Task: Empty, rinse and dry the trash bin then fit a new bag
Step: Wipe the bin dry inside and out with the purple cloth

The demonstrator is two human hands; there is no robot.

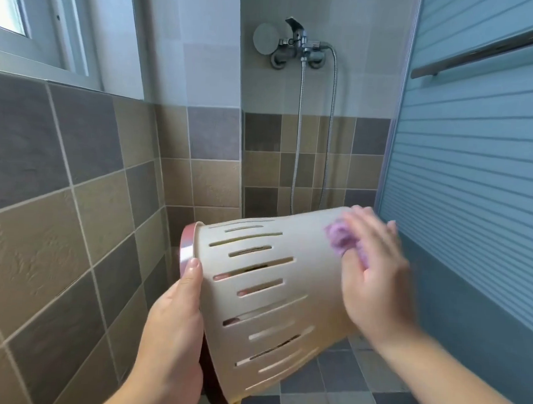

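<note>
The cream trash bin (274, 295) with slotted sides lies tipped on its side in the air, its pink rim (186, 247) facing left and its base to the right. My left hand (173, 334) grips the bin at the rim, thumb on the outside. My right hand (374, 272) presses a purple cloth (341, 239) against the bin's outer wall near the base; this hand is blurred. No bag shows in the bin.
A tiled shower corner lies ahead, with a chrome tap (298, 42) and hose (299, 127) on the back wall. A frosted blue glass door (472, 163) with a metal rail (482, 49) stands right. A window (30, 21) is upper left. Grey floor tiles (343, 376) lie below.
</note>
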